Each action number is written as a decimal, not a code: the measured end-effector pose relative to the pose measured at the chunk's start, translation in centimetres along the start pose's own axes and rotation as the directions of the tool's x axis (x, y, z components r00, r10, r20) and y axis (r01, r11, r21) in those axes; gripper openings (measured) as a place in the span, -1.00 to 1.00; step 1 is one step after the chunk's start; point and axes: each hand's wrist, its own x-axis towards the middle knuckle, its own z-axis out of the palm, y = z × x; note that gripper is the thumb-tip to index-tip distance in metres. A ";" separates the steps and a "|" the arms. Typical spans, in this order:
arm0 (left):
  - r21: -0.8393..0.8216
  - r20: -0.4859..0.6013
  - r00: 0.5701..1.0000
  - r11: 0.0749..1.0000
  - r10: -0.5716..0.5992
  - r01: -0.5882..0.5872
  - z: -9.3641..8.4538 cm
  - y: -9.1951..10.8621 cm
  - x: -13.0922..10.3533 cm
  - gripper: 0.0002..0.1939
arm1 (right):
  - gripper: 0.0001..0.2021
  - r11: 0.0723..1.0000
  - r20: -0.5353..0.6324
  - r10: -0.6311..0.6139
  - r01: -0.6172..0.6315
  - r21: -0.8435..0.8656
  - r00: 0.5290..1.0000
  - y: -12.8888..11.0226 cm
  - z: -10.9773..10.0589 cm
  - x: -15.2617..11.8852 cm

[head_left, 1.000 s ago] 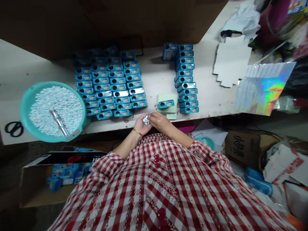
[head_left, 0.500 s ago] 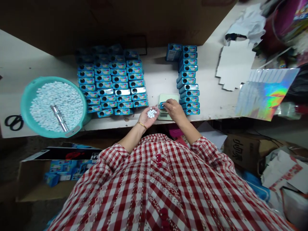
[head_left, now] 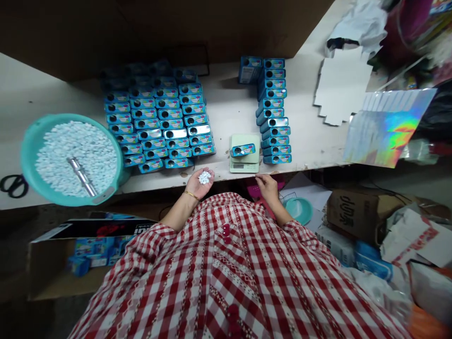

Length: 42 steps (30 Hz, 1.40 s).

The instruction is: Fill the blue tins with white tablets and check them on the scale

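Note:
A heap of small white candies (head_left: pixel 204 177) lies in the cupped palm of my left hand (head_left: pixel 197 186), just off the table's front edge. A blue tin (head_left: pixel 243 150) with a printed top rests on the pale green kitchen scale (head_left: pixel 244 167), with a bit of white at its opening. My right hand (head_left: pixel 267 187) is at the table edge, below and right of the scale and apart from the tin. Its fingers are curled with the tips together; anything between them is too small to make out.
On the left, a teal basin (head_left: pixel 118 160) of white candies holds a metal scoop (head_left: pixel 82 176), with black scissors (head_left: pixel 14 186) beside it. Rows of blue tins (head_left: pixel 151 123) stand left of the scale, and a column of tins (head_left: pixel 273 113) right of it. A cardboard box (head_left: pixel 141 28) overhangs the back.
My right hand has let go of the tin on the scale and drawn back toward me. My left hand, still cupping the candies, has moved left and away from the scale.

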 end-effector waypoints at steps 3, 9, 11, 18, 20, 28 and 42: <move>-0.024 -0.023 1.000 1.000 0.005 -0.005 -1.0 0.0 -0.3 -0.81 | -0.78 1.000 0.030 0.005 -0.005 -0.001 1.000 0.2 1.6 -0.3; -0.047 -0.052 0.999 0.999 0.016 -0.018 -1.8 0.1 -0.9 -0.82 | -0.75 0.990 0.011 -0.036 0.037 -0.139 0.999 -0.4 3.6 3.1; -0.046 -0.059 0.998 0.999 0.016 -0.018 -2.0 0.1 -1.1 -0.82 | -0.75 0.972 0.053 -0.074 0.084 -0.219 0.996 -0.9 4.2 4.6; -0.037 -0.042 0.999 0.999 0.002 -0.003 -2.4 0.0 -1.8 -0.79 | -0.80 0.867 0.227 -0.102 0.198 -0.457 0.969 -2.3 5.2 6.7; -0.018 -0.025 1.000 1.000 -0.005 0.004 -2.3 -0.1 -1.8 -0.77 | -0.79 0.892 0.172 -0.173 0.229 -0.390 0.970 -2.8 4.1 6.2; 0.034 0.028 0.998 0.997 -0.064 0.063 -1.0 -0.8 -1.3 -0.81 | -0.74 0.920 -0.022 -0.376 0.371 -0.128 0.926 -7.7 0.2 6.4; 0.046 0.021 0.999 0.998 -0.042 0.041 -1.3 -0.7 -1.6 -0.77 | -0.75 0.926 -0.110 -0.349 0.324 -0.196 0.931 -5.8 -1.8 7.2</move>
